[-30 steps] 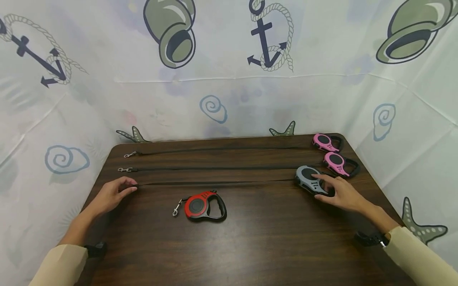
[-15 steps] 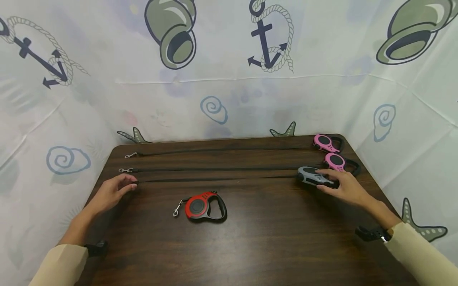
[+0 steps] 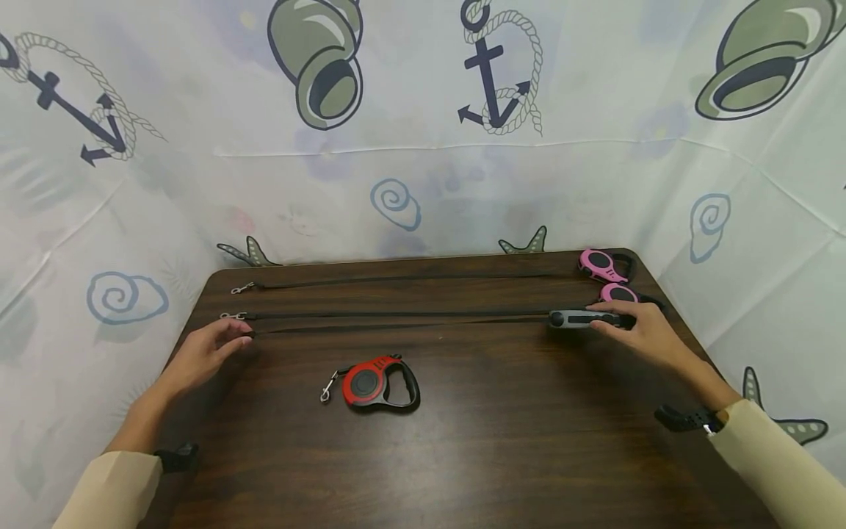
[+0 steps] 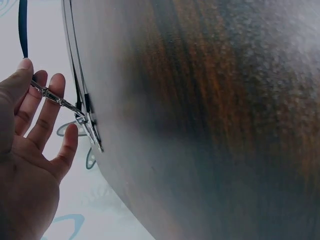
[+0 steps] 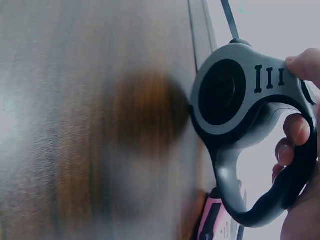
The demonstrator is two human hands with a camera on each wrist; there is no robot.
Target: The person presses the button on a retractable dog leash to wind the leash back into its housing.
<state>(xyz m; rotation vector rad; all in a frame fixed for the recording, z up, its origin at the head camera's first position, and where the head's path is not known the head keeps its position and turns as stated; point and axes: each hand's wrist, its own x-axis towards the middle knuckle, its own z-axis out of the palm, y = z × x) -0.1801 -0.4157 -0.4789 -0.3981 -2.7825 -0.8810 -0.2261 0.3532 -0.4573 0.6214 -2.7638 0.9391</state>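
Observation:
At the right of the head view my right hand [image 3: 644, 338] grips a grey retractable dog leash [image 3: 571, 319], turned edge-on, its handle partly hidden. In the right wrist view the leash's grey casing [image 5: 252, 57] shows bone-shaped marks, and fingers curl round the black handle. A black strap [image 4: 23, 30] runs taut from it to my left hand [image 3: 201, 358], whose thumb and fingers pinch the strap's end. The metal snap hook [image 4: 50, 96] hangs across the left fingers. A red retractable leash [image 3: 363, 383] lies front centre, between the hands, with its strap drawn in.
Two pink retractable leashes, one at the back right corner [image 3: 598, 263] and another just before it [image 3: 617, 292], lie with straps stretched left across the brown table [image 3: 463, 455]. Their snap hooks [image 3: 233, 316] rest near the left edge. A patterned cloth [image 3: 423, 95] encloses the back and sides.
My right hand has tilted the grey leash from lying face-up to edge-on and moved it slightly away from me. The stretched strap has shifted back with it, closer to the nearer pink leash's strap.

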